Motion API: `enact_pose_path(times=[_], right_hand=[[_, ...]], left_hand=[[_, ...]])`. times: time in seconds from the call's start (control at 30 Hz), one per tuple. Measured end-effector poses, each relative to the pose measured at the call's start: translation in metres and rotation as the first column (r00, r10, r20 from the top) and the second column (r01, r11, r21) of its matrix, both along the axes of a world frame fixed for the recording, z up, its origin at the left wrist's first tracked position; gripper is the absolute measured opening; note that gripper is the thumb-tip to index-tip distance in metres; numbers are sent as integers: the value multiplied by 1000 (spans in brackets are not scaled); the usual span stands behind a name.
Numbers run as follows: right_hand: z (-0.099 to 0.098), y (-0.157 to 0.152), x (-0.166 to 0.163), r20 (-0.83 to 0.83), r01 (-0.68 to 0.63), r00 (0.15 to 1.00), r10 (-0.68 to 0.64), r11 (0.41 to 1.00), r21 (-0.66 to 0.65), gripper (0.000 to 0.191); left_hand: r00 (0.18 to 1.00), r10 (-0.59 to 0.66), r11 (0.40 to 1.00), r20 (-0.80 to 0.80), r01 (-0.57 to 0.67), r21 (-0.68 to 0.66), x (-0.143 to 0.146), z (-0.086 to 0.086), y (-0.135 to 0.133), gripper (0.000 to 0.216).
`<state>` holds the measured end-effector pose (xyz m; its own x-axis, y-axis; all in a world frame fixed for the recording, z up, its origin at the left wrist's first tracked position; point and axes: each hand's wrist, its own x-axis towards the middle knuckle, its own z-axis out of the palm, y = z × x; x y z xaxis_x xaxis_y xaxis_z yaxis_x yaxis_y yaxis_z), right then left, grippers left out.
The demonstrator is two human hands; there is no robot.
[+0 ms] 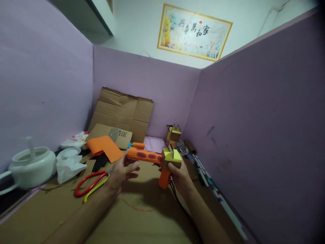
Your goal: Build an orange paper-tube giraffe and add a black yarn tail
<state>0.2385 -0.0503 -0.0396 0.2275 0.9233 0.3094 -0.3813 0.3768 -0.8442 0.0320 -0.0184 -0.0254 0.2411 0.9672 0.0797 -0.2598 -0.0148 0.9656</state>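
A handmade paper-and-cardboard figure is held level between my hands. Its spotted orange tube [144,155] joins a small box head [173,156] with a yellow top and an upright ear-like piece. My left hand [123,173] grips the tube's far left end, fingers curled beneath it. On the other side, my right hand [180,173] closes around the box, thumb on its front. An orange handle-like piece [165,179] hangs below the box, beside a black cord [179,200]; whether it belongs to the figure I cannot tell. Red-and-yellow scissors [92,183] lie left of my left hand.
Cardboard [142,223] covers the table. Orange sheet [105,145], white cup [33,166] and crumpled tissue [69,167] stand left. Cardboard panels [124,113] lean at the back. Another eared box figure [175,135] stands behind; marker-like sticks [218,193] line the right wall [254,118].
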Motion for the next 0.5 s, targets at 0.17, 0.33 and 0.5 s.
enact_pose_path(times=[0.17,0.33,0.5], right_hand=[[-7,1,0,128,-2,992,4,1000,-15,68],[-9,3,0,160,-60,985,62,998,-19,65],[-7,-1,7,263,-167,946,188,981,-103,75]], left_hand=[[993,91,995,69,-94,42,-1,-1,4,42],[982,145,989,121,-144,-19,-5,-4,15,38],[977,163,986,136,-159,-45,-8,-8,19,30]])
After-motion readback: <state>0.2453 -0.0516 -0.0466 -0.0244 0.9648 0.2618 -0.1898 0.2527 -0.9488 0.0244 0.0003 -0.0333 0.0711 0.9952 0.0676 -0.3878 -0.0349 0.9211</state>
